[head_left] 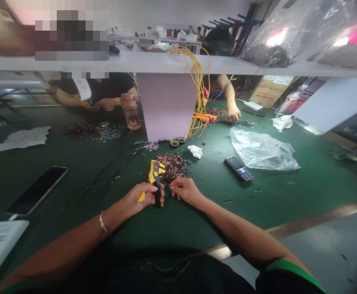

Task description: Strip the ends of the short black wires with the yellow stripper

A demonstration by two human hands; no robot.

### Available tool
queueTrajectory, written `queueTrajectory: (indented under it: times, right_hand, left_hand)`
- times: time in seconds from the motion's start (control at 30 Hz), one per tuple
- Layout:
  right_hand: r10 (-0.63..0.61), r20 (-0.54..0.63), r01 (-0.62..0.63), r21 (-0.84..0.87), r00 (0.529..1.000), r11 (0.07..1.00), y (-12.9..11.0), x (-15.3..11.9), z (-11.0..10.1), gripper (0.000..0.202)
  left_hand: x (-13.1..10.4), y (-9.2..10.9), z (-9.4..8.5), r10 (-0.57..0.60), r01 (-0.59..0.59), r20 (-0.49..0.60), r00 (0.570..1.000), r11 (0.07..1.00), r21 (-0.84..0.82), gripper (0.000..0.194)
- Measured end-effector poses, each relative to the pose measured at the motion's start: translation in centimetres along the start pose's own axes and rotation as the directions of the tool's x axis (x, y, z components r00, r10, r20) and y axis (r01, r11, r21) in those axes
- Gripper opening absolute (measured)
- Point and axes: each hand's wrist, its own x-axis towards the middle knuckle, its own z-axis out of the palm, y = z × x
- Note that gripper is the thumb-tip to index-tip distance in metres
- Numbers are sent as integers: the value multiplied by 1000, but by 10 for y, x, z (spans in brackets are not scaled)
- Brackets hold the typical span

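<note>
My left hand (pixel 144 196) is wrapped round the handles of a yellow and black wire stripper (pixel 154 173), its head pointing away from me. Just to the right, my right hand (pixel 184 190) has thumb and fingers pinched together beside the tool's handles; what they hold, if anything, is too small to make out. Beyond both hands lies a pile of short copper-coloured and black wire pieces (pixel 174 165) on the green tabletop (pixel 120 228). The tool's jaws overlap the pile's left edge.
Left: a smartphone (pixel 39 191) and a white box-like device (pixel 2 245). Right: a keypad phone (pixel 238 168) and a clear plastic bag (pixel 262 149). Behind: tape rolls (pixel 174 143), hanging yellow cables (pixel 198 90), a bottle (pixel 131 112) and a shelf (pixel 154 63). Other people's hands work across the table.
</note>
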Motion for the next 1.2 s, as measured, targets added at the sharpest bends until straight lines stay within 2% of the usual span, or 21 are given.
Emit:
queueTrajectory:
  times: [0.47,1.2]
  right_hand:
    - [-13,14,14,-19,1000,1000,3,1,0,8]
    - [8,17,-7,-33,1000,999,-2,-1,1,7]
  left_hand:
    - [1,2,1,-8,9,40,999,1000,-24,24]
    - [-1,1,4,-22,22,-16,1000,999,-23,28]
